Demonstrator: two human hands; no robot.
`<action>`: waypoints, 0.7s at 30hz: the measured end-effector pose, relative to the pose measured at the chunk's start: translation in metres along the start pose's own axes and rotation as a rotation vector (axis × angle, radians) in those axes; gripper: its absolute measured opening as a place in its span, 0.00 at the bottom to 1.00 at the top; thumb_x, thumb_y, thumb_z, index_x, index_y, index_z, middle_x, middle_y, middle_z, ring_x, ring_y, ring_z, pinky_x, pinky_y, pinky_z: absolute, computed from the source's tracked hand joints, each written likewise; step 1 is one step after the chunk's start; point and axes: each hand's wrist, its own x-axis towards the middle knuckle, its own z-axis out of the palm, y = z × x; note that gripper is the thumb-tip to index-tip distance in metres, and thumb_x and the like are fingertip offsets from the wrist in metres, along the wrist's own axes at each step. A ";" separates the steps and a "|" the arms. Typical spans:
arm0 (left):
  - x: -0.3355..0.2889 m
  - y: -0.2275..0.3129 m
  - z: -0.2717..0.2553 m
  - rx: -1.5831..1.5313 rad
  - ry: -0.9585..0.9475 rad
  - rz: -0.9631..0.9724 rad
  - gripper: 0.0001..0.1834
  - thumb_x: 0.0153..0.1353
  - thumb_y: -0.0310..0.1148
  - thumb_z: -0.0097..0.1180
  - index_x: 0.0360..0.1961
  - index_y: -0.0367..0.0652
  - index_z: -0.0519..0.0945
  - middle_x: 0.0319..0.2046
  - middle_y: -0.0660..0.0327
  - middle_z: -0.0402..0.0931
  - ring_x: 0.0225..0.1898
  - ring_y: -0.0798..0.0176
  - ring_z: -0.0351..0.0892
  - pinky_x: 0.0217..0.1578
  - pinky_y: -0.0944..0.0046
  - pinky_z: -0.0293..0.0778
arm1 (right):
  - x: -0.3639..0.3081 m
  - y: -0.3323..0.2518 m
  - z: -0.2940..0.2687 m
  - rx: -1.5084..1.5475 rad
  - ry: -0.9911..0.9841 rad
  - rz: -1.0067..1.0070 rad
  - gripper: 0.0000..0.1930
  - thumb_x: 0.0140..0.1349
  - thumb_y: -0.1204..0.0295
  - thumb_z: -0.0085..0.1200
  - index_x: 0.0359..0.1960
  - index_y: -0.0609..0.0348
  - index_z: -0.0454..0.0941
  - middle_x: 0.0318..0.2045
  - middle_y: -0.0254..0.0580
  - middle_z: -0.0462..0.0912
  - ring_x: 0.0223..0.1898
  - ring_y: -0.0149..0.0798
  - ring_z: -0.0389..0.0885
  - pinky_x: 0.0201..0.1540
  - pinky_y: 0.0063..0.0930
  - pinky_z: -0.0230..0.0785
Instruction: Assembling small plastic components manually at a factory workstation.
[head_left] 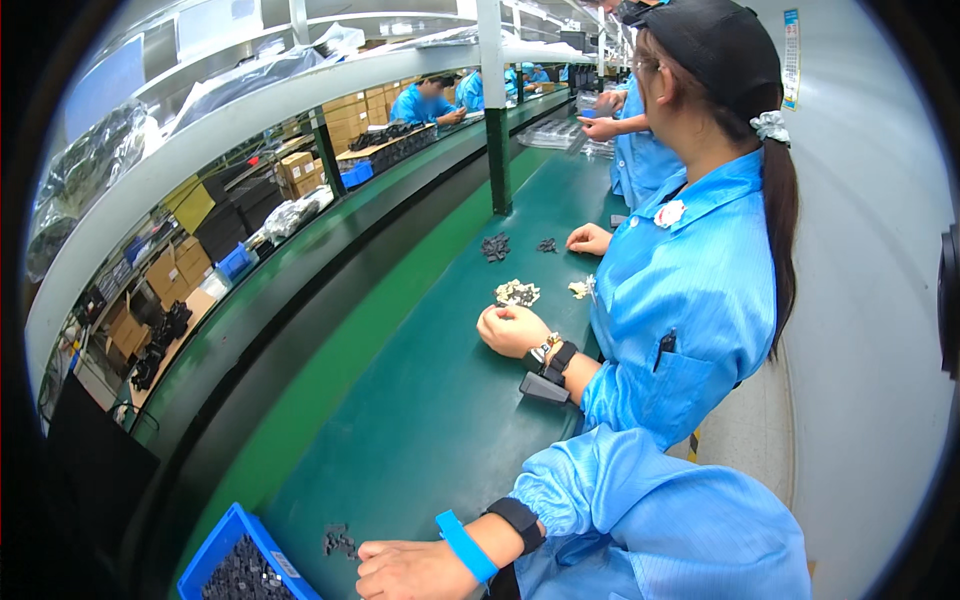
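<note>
My right hand (pixel 415 571) rests low on the green table, back up, its fingers bent and close together. The fingertips run down toward the picture's lower edge, so what they hold is hidden. A black strap (pixel 516 524) and a bright blue band (pixel 466 547) circle that wrist. Just beyond the fingers lies a small loose pile of dark parts (pixel 339 541). Left of it stands a blue plastic bin (pixel 238 518), filled with many small black pieces (pixel 245 572). My left hand is out of the picture.
Beside me a co-worker in a blue smock (pixel 680 290) handles cream-coloured pieces (pixel 517 293); dark piles (pixel 495 247) lie farther off. A dark grey block (pixel 544 388) sits near that person's wrist. A post (pixel 497 150) rises from the green table (pixel 400 400). Shelving runs overhead.
</note>
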 end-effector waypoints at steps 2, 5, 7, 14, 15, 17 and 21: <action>-0.001 0.004 0.001 0.005 -0.015 0.017 0.07 0.56 0.23 0.49 0.31 0.27 0.76 0.24 0.57 0.75 0.26 0.68 0.73 0.31 0.72 0.70 | 0.001 -0.002 0.001 -0.025 -0.016 -0.005 0.08 0.50 0.63 0.48 0.21 0.52 0.72 0.21 0.35 0.72 0.26 0.39 0.71 0.30 0.35 0.57; -0.004 0.006 0.001 0.006 -0.016 0.032 0.06 0.55 0.22 0.50 0.29 0.28 0.76 0.23 0.58 0.75 0.25 0.68 0.72 0.30 0.72 0.69 | 0.002 -0.003 0.001 -0.065 -0.060 -0.043 0.09 0.49 0.62 0.47 0.20 0.52 0.72 0.21 0.36 0.72 0.26 0.39 0.71 0.31 0.34 0.56; -0.006 0.006 -0.002 0.011 -0.028 0.048 0.06 0.55 0.22 0.50 0.28 0.28 0.75 0.23 0.58 0.75 0.24 0.68 0.72 0.29 0.71 0.68 | 0.004 -0.004 0.004 -0.057 -0.063 -0.064 0.10 0.49 0.62 0.46 0.19 0.52 0.71 0.20 0.35 0.72 0.25 0.39 0.71 0.31 0.33 0.55; -0.013 -0.005 -0.015 -0.223 -0.087 -0.092 0.07 0.53 0.24 0.51 0.29 0.28 0.75 0.25 0.54 0.75 0.24 0.64 0.74 0.26 0.70 0.71 | 0.012 -0.007 0.002 -0.079 -0.304 0.019 0.09 0.41 0.62 0.50 0.19 0.53 0.71 0.21 0.32 0.73 0.29 0.32 0.73 0.27 0.27 0.59; -0.009 -0.006 -0.018 -0.303 -0.110 -0.042 0.09 0.51 0.27 0.53 0.29 0.29 0.75 0.24 0.53 0.75 0.22 0.64 0.74 0.22 0.70 0.71 | 0.013 -0.005 0.001 -0.108 -0.255 0.047 0.09 0.41 0.62 0.51 0.18 0.53 0.70 0.21 0.35 0.73 0.28 0.36 0.74 0.26 0.31 0.61; -0.001 0.008 -0.002 -0.381 -0.103 -0.104 0.08 0.51 0.26 0.53 0.27 0.29 0.75 0.21 0.52 0.75 0.17 0.64 0.73 0.19 0.70 0.70 | 0.004 0.021 -0.005 0.188 -0.004 0.167 0.06 0.48 0.69 0.50 0.23 0.58 0.72 0.22 0.44 0.74 0.25 0.45 0.75 0.25 0.35 0.67; -0.012 -0.001 -0.017 -0.562 0.011 -0.145 0.05 0.54 0.21 0.51 0.30 0.28 0.76 0.26 0.50 0.76 0.21 0.63 0.76 0.25 0.68 0.73 | 0.012 0.033 0.008 0.379 -0.197 0.436 0.05 0.52 0.73 0.52 0.26 0.61 0.73 0.19 0.44 0.76 0.21 0.44 0.76 0.24 0.32 0.67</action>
